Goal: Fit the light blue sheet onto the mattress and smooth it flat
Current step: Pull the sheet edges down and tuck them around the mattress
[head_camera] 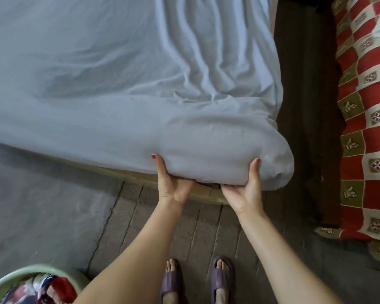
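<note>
We grip the near corner of the mattress (217,150), already wrapped in the light blue sheet (97,73): left hand (171,183) and right hand (244,187) each clasp it, thumbs on top. Beside the mattress lies a red checked blanket (369,128); below it, a green basin (31,279) of clothes and purple slippers (222,279).

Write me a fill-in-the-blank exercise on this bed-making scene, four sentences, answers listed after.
1. Both hands, the left hand and the right hand, grip the sheet-covered ____ of the mattress.
2. The light blue sheet shows long ____ near the bed's right edge.
3. The person wears purple ____ on the feet.
4. The quilt at the right is checked in red, cream and ____.

Missing words: corner; wrinkles; slippers; olive green
</note>
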